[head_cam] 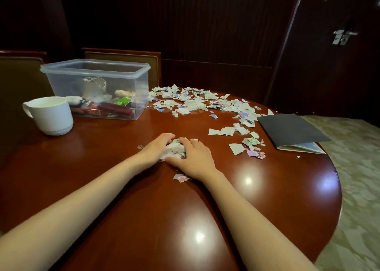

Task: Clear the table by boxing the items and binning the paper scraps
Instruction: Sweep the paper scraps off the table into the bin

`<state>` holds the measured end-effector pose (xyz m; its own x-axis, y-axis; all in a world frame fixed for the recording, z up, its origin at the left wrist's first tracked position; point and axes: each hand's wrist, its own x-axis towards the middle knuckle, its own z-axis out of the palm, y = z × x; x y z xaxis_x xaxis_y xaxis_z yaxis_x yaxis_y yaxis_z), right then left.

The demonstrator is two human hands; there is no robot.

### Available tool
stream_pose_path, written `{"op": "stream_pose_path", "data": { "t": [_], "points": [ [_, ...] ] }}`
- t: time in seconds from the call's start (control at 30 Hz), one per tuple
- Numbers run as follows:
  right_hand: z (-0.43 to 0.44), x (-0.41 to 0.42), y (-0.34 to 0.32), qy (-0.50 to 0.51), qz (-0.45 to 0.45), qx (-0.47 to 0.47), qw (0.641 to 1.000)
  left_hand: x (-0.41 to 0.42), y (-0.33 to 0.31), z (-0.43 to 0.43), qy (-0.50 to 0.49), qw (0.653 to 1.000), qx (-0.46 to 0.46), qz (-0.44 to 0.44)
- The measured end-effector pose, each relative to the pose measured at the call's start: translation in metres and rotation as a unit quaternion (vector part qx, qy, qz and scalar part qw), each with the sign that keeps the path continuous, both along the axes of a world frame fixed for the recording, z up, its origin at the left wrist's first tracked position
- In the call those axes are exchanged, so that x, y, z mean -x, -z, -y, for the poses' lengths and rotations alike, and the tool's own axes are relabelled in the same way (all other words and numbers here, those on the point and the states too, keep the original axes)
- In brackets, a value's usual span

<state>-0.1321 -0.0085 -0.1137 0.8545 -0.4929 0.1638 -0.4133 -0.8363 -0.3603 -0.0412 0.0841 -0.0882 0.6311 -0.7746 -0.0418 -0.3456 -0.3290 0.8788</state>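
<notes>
Boxing looks largely done: the box [94, 70] stands at the far left of the surface [144, 209] with wrappers and small items already inside, lid off. Binning is the part left, and I judge it only just begun. Both hands meet round a small heap [174, 150] near the middle. The left hand [157, 148] has its grip clamped on the heap's left side, fingers curled in. The right hand [195, 159] has its grip apart, fingers laid fairly flat and pressing the heap from the right, thumb stretched toward the left hand.

Most scraps [195, 102] lie unswept in a wide band from just beside the box across the far edge, then down the right side toward a booklet [292, 131]. A few stray bits [181, 177] lie by the right wrist and one by the left hand. No bin shows, so I cannot tell where the heap must go.

A cup [51, 114] stands near the box, not boxed, and the booklet lies at the right edge, partly overhanging it; both may need putting away. Some scraps touch the booklet's near corner, so sweeping there could push it off. Chairs [123, 59] stand behind the box
</notes>
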Motion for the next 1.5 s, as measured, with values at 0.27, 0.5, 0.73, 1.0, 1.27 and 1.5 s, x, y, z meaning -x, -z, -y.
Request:
{"op": "stream_pose_path", "data": {
  "t": [0.27, 0.5, 0.73, 1.0, 1.27, 1.5],
  "points": [
    [0.001, 0.006, -0.005, 0.001, 0.147, -0.114, 0.982, 0.015, 0.013, 0.010, 0.020, 0.986, 0.130, -0.104],
    [0.024, 0.023, -0.015, 0.120, 0.246, -0.153, 0.950, 0.020, 0.013, -0.001, 0.168, 0.977, -0.058, 0.115],
    [0.035, 0.038, -0.021, 0.192, 0.301, -0.205, 0.911, 0.027, 0.016, 0.027, 0.124, 0.931, -0.188, 0.288],
    [0.052, 0.045, -0.016, 0.225, 0.295, -0.216, 0.903, 0.027, 0.016, 0.046, 0.122, 0.927, -0.159, 0.317],
    [0.054, 0.047, -0.014, 0.235, 0.296, -0.217, 0.900, 0.044, 0.019, 0.046, 0.065, 0.890, -0.039, 0.450],
    [0.051, 0.053, -0.015, 0.233, 0.293, -0.220, 0.901, 0.045, 0.014, 0.051, 0.062, 0.875, -0.011, 0.480]
  ]
}}
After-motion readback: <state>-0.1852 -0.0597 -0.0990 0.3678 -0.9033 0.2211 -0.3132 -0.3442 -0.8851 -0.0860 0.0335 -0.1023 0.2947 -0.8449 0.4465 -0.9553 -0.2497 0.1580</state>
